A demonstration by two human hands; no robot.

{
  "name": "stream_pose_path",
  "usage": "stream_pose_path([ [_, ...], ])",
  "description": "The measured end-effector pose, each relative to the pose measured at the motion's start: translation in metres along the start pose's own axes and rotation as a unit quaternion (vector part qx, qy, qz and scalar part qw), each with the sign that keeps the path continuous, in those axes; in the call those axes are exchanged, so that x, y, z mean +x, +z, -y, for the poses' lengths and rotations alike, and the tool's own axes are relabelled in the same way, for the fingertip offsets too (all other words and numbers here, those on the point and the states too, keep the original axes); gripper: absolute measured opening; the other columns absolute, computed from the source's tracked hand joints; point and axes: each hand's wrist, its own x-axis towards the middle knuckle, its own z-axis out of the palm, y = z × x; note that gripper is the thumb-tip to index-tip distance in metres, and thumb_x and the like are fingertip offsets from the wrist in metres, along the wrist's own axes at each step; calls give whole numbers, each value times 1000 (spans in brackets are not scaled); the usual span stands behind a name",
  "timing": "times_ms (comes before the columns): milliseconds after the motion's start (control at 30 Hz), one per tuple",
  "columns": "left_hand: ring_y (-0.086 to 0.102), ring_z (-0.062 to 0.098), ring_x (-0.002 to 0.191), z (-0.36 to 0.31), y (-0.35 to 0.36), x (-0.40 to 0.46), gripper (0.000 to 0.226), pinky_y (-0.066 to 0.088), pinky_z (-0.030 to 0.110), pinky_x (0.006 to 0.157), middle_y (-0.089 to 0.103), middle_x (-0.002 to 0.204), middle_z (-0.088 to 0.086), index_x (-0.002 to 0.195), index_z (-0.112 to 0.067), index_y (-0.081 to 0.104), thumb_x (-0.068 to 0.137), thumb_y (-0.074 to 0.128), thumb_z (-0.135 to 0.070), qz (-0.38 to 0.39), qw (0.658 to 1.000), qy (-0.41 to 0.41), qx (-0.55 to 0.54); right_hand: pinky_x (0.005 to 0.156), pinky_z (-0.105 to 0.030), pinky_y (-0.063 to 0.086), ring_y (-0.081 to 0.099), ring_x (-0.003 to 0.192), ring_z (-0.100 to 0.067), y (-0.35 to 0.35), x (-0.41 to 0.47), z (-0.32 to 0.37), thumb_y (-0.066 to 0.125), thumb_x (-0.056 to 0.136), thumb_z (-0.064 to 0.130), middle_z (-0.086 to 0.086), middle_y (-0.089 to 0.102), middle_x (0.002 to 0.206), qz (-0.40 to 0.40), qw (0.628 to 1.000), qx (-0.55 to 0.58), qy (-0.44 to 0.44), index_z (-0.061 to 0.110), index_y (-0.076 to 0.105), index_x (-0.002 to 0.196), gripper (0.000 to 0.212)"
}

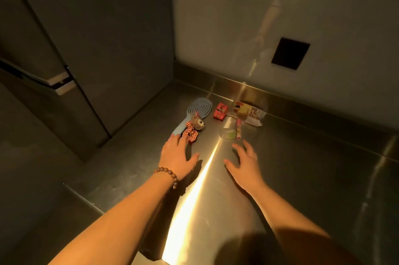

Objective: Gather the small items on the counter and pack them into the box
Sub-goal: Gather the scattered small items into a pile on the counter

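Small items lie at the back of a steel counter [302, 178]. A blue hairbrush [197, 110] lies at the left, with a brown bear-head toy [197, 123] and a red-and-white scrunchie [191, 133] on and beside its handle. A small red box [220, 110] sits to the right, then a yellow-and-white packet [250, 113], a pink tube [239, 128] and a clear pouch [228, 133]. My left hand [176, 156], fingers spread, hovers with its fingertips at the brush handle's end. My right hand [246, 163] is open just in front of the clear pouch, holding nothing.
A tall dark cabinet [97, 49] with a metal handle [60, 85] stands left of the counter. A pale wall with a dark square plate [290, 53] rises behind. A bright streak of light runs down the counter between my hands. No box is in view.
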Motion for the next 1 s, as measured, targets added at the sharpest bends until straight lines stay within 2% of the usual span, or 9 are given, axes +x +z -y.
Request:
stream_pose_path([
  [100, 16, 31, 140, 11, 0, 22, 78, 18, 44, 115, 25, 150, 12, 143, -18, 26, 80, 50, -58, 16, 1000, -19, 3, 115, -48, 27, 11, 145, -24, 4, 21, 8, 63, 84, 47, 1, 19, 157, -7, 999, -35, -4, 28, 42, 139, 62],
  [233, 11, 32, 141, 14, 8, 57, 86, 12, 46, 115, 18, 153, 14, 145, -20, 20, 77, 50, -62, 28, 999, -31, 0, 116, -52, 21, 0, 147, -29, 2, 58, 15, 63, 82, 53, 3, 4, 160, 3, 996, -87, 2, 32, 31, 146, 74],
  [300, 10, 30, 142, 13, 14, 75, 93, 9, 45, 115, 16, 154, 13, 146, -19, 16, 74, 50, -67, 40, 998, -47, 3, 116, -53, 20, 0, 146, -31, 2, 78, 18, 63, 80, 56, 0, 1, 161, 8, 996, -89, 18, 30, 24, 148, 83],
  [400, 8, 27, 143, 9, 24, 94, 102, 8, 45, 115, 14, 155, 10, 148, -18, 11, 70, 50, -71, 67, 996, -66, 3, 115, -52, 20, 2, 145, -32, 8, 101, 19, 62, 78, 60, -5, 4, 160, 20, 994, -105, 38, 29, 25, 148, 85],
  [467, 13, 26, 142, 7, 29, 102, 103, 13, 45, 114, 19, 154, 9, 148, -16, 11, 71, 52, -71, 72, 995, -70, 9, 115, -52, 21, 3, 145, -33, 14, 112, 19, 62, 77, 62, -9, 6, 159, 25, 993, -102, 48, 28, 26, 148, 86],
  [567, 31, 26, 128, 6, 33, 111, 91, 28, 42, 104, 37, 141, 8, 142, -14, 25, 74, 55, -66, 42, 996, -70, 45, 115, -50, 21, 2, 146, -32, 22, 122, 15, 61, 78, 62, -10, 6, 159, 31, 994, -91, 57, 27, 28, 147, 84],
  [700, 43, 25, 109, 9, 37, 118, 56, 37, 36, 89, 49, 118, 8, 124, -15, 44, 81, 57, -49, -2, 996, -66, 56, 115, -44, 21, 4, 145, -29, 30, 129, 7, 61, 81, 57, -4, 5, 159, 18, 995, -86, 53, 25, 42, 140, 70],
  [867, 55, 24, 95, 12, 33, 117, 42, 45, 34, 74, 52, 110, 8, 116, -15, 46, 83, 59, -38, -3, 997, -76, -8, 110, -34, 23, 21, 139, -21, 36, 120, 1, 68, 81, 44, 0, 25, 154, -41, 997, -53, 30, 17, 62, 119, 47],
  [1000, 59, 25, 90, 14, 31, 105, 38, 46, 33, 71, 57, 106, 8, 113, -15, 48, 85, 58, -38, -12, 997, -70, -21, 106, -29, 22, 28, 133, -23, 35, 107, 0, 69, 80, 43, -3, 33, 150, -47, 996, -73, 10, 14, 61, 122, 51],
])
